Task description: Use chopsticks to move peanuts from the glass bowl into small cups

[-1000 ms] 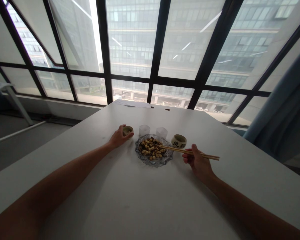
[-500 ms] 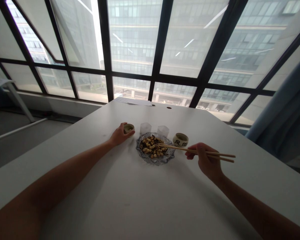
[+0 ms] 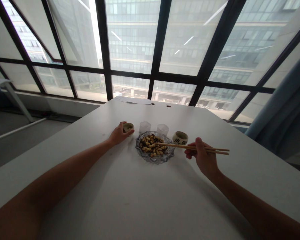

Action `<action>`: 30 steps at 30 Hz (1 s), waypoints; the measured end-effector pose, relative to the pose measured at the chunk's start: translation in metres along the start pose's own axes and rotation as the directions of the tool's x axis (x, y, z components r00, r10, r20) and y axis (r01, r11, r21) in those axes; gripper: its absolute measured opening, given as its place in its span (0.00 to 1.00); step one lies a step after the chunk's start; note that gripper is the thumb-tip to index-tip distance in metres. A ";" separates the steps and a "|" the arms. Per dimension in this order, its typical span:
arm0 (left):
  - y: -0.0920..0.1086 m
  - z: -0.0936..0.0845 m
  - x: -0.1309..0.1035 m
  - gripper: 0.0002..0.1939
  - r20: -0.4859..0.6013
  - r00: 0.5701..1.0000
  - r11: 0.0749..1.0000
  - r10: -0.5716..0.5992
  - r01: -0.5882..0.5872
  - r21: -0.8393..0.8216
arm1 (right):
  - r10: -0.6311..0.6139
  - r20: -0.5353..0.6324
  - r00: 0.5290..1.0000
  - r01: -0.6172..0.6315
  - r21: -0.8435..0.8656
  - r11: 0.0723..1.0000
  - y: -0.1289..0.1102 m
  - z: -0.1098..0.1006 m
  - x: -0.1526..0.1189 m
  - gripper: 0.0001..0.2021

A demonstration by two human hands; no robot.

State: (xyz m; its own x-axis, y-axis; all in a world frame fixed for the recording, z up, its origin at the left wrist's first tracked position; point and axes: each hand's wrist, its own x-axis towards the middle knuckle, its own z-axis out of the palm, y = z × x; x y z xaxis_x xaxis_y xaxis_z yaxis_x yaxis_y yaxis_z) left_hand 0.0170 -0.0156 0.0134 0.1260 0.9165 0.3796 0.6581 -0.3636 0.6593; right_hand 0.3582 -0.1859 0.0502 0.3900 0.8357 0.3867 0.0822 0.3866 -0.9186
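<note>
My left hand is wrapped round the near left side of a small greenish cup, with something small and pale inside it. Between my hands stands a scalloped glass dish that holds pale nuts and dark seeds. My right hand grips a pair of wooden chopsticks, whose tips reach into the middle of the dish, close together among the nuts. Whether anything is pinched between the tips is too small to tell. A second cup with dark characters stands behind the chopsticks, right of the dish.
Two frosted clear cups stand just behind the dish. White papers lie at the far end of the white table. Large windows rise beyond, a blue curtain hangs at the right, and another table stands far left.
The chopsticks have drawn closer together, and their rear ends have shifted left and up with my right hand. My left hand remains on the cup. The whole view has shifted slightly.
</note>
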 end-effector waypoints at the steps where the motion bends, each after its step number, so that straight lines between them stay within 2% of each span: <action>1: 0.000 0.000 0.000 0.40 0.002 1.000 1.000 -0.001 0.001 -0.001 | 0.039 -0.021 0.999 -0.038 0.039 0.999 0.005 -0.001 0.002 0.29; 6: -0.002 0.001 0.001 0.40 -0.003 1.000 1.000 0.012 -0.012 -0.012 | 0.189 -0.091 0.978 -0.173 0.160 0.972 0.024 -0.005 0.010 0.29; 11: -0.003 0.003 0.002 0.39 -0.019 1.000 1.000 0.017 -0.017 -0.011 | 0.242 -0.104 0.965 -0.221 0.177 0.959 0.026 -0.006 0.013 0.31; 14: -0.001 0.002 0.001 0.39 -0.008 1.000 1.000 0.010 -0.010 -0.007 | 0.141 -0.081 0.987 -0.133 0.105 0.986 0.013 -0.006 0.013 0.32; 17: 0.001 0.000 -0.001 0.39 -0.004 1.000 1.000 0.005 -0.005 -0.002 | -0.004 -0.006 1.000 0.004 -0.067 0.998 -0.009 -0.006 0.011 0.32; 20: 0.003 0.000 -0.001 0.39 -0.003 1.000 1.000 0.003 -0.003 0.000 | -0.055 0.130 0.990 0.083 -0.225 0.971 -0.029 -0.005 0.007 0.28; 24: 0.002 0.000 -0.001 0.38 -0.011 1.000 1.000 0.007 -0.007 0.002 | -0.072 0.255 0.964 0.155 -0.323 0.933 -0.042 -0.003 0.000 0.24; 27: -0.001 0.001 0.000 0.38 -0.005 1.000 1.000 0.012 -0.013 -0.011 | -0.108 0.268 0.957 0.194 -0.319 0.928 -0.044 -0.002 -0.001 0.24; 30: -0.001 0.001 0.000 0.38 -0.009 1.000 1.000 0.015 -0.015 -0.017 | -0.132 0.194 0.972 0.179 -0.253 0.951 -0.040 -0.001 0.002 0.24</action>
State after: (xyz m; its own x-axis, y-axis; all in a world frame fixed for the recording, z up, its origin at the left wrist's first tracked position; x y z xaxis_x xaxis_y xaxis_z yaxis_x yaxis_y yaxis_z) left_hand 0.0169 -0.0149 0.0117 0.1286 0.9095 0.3952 0.6436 -0.3797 0.6645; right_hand 0.3569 -0.2002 0.0872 0.1908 0.8370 0.5128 0.3801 0.4186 -0.8248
